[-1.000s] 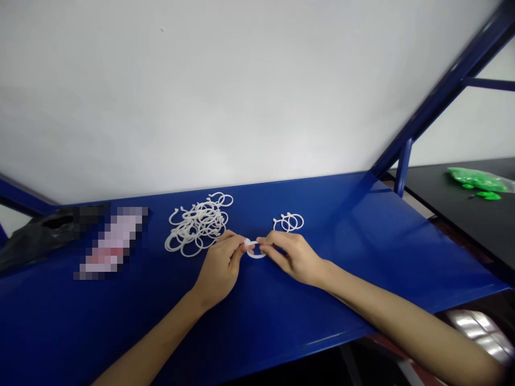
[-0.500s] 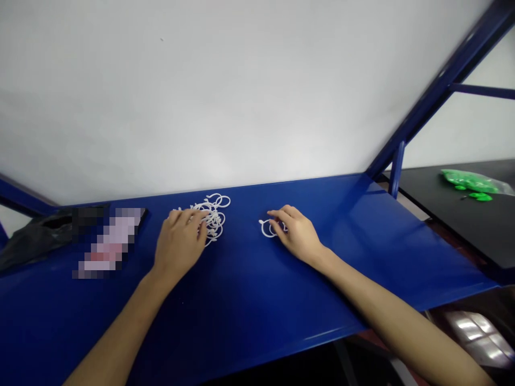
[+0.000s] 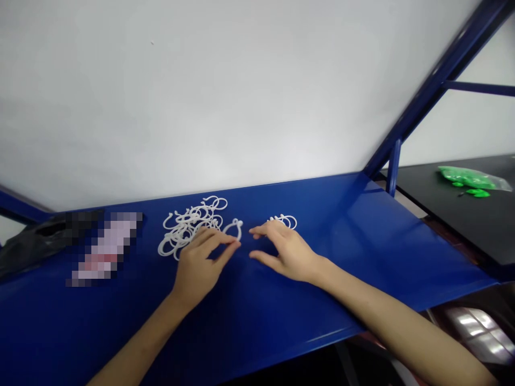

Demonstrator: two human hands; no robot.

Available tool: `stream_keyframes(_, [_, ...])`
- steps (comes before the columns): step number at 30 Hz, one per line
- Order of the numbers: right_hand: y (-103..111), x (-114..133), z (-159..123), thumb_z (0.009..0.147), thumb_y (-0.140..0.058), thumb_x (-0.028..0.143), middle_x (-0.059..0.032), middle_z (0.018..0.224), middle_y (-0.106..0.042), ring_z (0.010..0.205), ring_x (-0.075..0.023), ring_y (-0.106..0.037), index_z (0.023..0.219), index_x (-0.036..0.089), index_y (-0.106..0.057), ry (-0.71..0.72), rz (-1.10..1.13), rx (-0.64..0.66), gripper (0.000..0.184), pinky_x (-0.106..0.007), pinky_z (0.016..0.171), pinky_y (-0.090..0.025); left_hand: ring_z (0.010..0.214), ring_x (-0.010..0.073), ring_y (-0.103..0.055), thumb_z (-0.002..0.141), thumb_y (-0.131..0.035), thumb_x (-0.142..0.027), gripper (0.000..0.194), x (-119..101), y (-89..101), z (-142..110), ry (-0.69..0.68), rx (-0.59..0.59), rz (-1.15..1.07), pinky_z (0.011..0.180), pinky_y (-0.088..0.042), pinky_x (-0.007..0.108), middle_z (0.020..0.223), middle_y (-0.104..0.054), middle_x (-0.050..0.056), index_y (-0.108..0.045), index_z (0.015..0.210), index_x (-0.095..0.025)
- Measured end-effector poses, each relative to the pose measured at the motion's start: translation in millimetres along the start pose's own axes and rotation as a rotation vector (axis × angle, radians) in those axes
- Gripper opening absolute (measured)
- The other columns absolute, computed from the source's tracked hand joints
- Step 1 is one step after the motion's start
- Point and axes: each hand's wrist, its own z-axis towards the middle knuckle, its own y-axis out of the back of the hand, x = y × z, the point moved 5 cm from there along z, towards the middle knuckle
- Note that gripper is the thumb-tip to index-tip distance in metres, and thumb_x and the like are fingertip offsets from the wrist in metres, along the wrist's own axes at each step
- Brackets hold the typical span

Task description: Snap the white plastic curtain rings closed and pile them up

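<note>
Between the thumb and fingertips of my left hand (image 3: 201, 264) is a white plastic curtain ring (image 3: 240, 231), held up off the blue table with its small knobbed end at the top. Just behind and left of that hand lies a loose pile of similar white rings (image 3: 173, 236), partly covered by the fingers. My right hand (image 3: 293, 252) is open, thumb and fingers apart, a short way right of the held ring. Beyond its knuckles a few more white rings (image 3: 293, 221) lie on the table, partly hidden by the hand.
The blue tabletop (image 3: 346, 214) meets a pale wall (image 3: 257, 96) at the back. At left are a black plastic bag (image 3: 36, 241) and a pixelated flat object (image 3: 107, 246). Blue frame posts (image 3: 394, 166) rise at right, before a black table with a bag of green pieces (image 3: 466, 177).
My left hand has left the pile, moving right with one ring pinched in it. My right hand has come off the small group of rings, turned and opened toward the left.
</note>
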Motion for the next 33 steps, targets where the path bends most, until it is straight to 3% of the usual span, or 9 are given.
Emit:
stream_keyframes(3, [-8.8, 7.9, -1.7, 0.092, -0.067, 0.04, -0.0092, 0.106, -0.067, 0.097, -0.0211, -0.065, 0.119, 0.018, -0.054, 0.027, 0.107, 0.043, 0.038, -0.036, 0.083, -0.056, 0.071, 0.0127, -0.063, 0.089, -0.068, -0.034, 0.012, -9.6, -13.0, -6.5, 0.107, 0.104, -0.194, 0.068, -0.051, 0.025, 0.079, -0.07, -0.002, -0.072, 0.082, -0.024])
stream_keyframes(7, [-12.8, 7.2, -1.8, 0.096, -0.064, 0.03, -0.0066, 0.098, -0.067, 0.088, -0.0177, -0.066, 0.109, 0.018, -0.057, 0.008, 0.172, 0.013, 0.019, -0.031, 0.078, -0.057, 0.081, 0.0134, -0.067, 0.094, -0.059, -0.03, 0.017, -15.9, -19.8, -10.2, 0.109, 0.19, -0.299, 0.077, -0.054, 0.026, 0.088, -0.073, -0.001, -0.074, 0.088, -0.026])
stream_keyframes(9, [-11.0, 6.2, -1.3, 0.099, -0.057, 0.024, -0.0065, 0.099, -0.068, 0.089, -0.0164, -0.067, 0.108, 0.018, -0.059, 0.009, 0.188, -0.02, 0.011, -0.03, 0.08, -0.057, 0.085, 0.0133, -0.067, 0.097, -0.054, -0.028, 0.02, -17.4, -17.7, -9.5, 0.105, 0.177, -0.271, 0.081, -0.054, 0.027, 0.091, -0.072, 0.0, -0.073, 0.092, -0.026])
stream_keyframes(13, [-6.2, 3.3, -1.4, 0.102, -0.05, 0.019, -0.0067, 0.105, -0.07, 0.095, -0.0154, -0.069, 0.113, 0.019, -0.059, -0.014, 0.177, -0.089, 0.014, -0.029, 0.085, -0.057, 0.077, 0.0135, -0.065, 0.094, -0.056, -0.03, 0.014, -9.2, -7.8, -7.0, 0.213, 0.03, -0.133, 0.073, -0.054, 0.027, 0.089, -0.069, 0.0, -0.068, 0.095, -0.023])
stream_keyframes(16, [-4.3, -1.5, -3.2, 0.099, -0.057, 0.022, -0.0042, 0.099, -0.073, 0.085, -0.0138, -0.072, 0.114, 0.02, -0.059, -0.089, 0.193, -0.155, 0.015, -0.024, 0.076, -0.058, 0.074, 0.0142, -0.066, 0.093, -0.058, -0.037, 0.019, -0.4, -9.6, -7.5, 0.298, 0.055, -0.136, 0.068, -0.054, 0.027, 0.092, -0.072, 0.0, -0.069, 0.102, -0.024])
stream_keyframes(20, [-3.4, -3.3, -5.0, 0.097, -0.06, 0.022, -0.0022, 0.09, -0.074, 0.075, -0.0126, -0.071, 0.108, 0.02, -0.061, -0.112, 0.194, -0.198, 0.011, -0.021, 0.065, -0.057, 0.08, 0.0159, -0.07, 0.096, -0.054, -0.042, 0.025, -2.1, -17.4, -8.8, 0.255, 0.155, -0.257, 0.074, -0.055, 0.028, 0.091, -0.076, 0.0, -0.072, 0.097, -0.025])
stream_keyframes(26, [-5.7, 0.8, -2.9, 0.101, -0.054, 0.023, -0.0058, 0.097, -0.073, 0.085, -0.0161, -0.071, 0.101, 0.02, -0.064, -0.002, 0.2, -0.099, 0.011, -0.03, 0.076, -0.058, 0.072, 0.0159, -0.068, 0.094, -0.057, -0.035, 0.02, -6.9, -18.3, -7.9, 0.214, 0.139, -0.252, 0.071, -0.053, 0.028, 0.08, -0.073, 0.0, -0.072, 0.085, -0.024])
stream_keyframes(33, [-14.3, 9.1, -11.4, 0.104, -0.045, 0.02, -0.0075, 0.091, -0.071, 0.08, -0.016, -0.068, 0.099, 0.018, -0.064, 0.052, 0.13, -0.041, 0.02, -0.029, 0.073, -0.057, 0.069, 0.0132, -0.063, 0.094, -0.051, -0.014, 0.024, -11.8, -20.2, -14.7, 0.075, 0.08, -0.212, 0.067, -0.051, 0.025, 0.073, -0.068, 0.0, -0.066, 0.078, -0.021])
